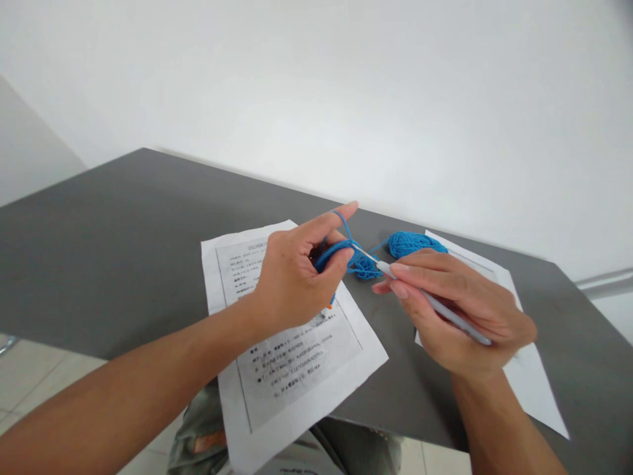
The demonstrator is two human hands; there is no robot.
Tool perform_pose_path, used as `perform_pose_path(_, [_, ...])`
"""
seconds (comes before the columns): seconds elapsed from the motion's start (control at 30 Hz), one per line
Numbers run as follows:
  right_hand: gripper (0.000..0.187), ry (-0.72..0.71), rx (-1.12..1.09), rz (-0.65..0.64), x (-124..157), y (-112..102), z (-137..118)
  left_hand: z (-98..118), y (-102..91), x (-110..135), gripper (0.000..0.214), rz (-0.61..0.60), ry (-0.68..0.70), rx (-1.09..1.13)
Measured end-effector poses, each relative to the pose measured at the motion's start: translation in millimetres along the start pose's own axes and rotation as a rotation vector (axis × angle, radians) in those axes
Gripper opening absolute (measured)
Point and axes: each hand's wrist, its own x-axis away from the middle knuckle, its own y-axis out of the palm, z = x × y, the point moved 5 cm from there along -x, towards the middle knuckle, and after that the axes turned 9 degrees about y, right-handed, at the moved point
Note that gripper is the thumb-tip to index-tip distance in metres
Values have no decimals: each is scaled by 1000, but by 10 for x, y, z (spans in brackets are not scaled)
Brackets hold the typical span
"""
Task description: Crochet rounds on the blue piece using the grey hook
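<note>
Blue crochet work is pinched between the thumb and fingers of my left hand. A strand of blue yarn loops over its raised index finger. My right hand grips a crochet hook with a pale grey handle, held like a pen. The hook's thin metal tip meets the upper edge of the blue work. A small orange piece shows under my left hand; its kind is unclear. Just beyond the hands lie a loose tangle of blue yarn and a wound ball of blue yarn.
A printed sheet lies under my left hand and hangs over the front edge of the dark grey table. Another paper lies at the right, partly behind my right hand. A white wall stands along the table's back edge.
</note>
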Motion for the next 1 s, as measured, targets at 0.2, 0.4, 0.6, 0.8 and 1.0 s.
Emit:
perform_pose_path(0.2, [44,58,-53,68,33,69,25,83,19,12,44,15,165,-260])
perform_pose_path(0.4, [44,-79,35,105,53,220,-5,58,82,62,49,-2,226,-205])
perform_pose_path(0.6, [41,-68,-42,154,57,231,4,-13,117,54,49,1,-45,277])
perform_pose_path(0.8, [37,-22,-93,139,81,249,43,-73,138,26,49,81,-201,486])
perform_pose_path(1.0, [42,-266,219,99,90,335,-172,-141,116,-17,51,140,-325,749])
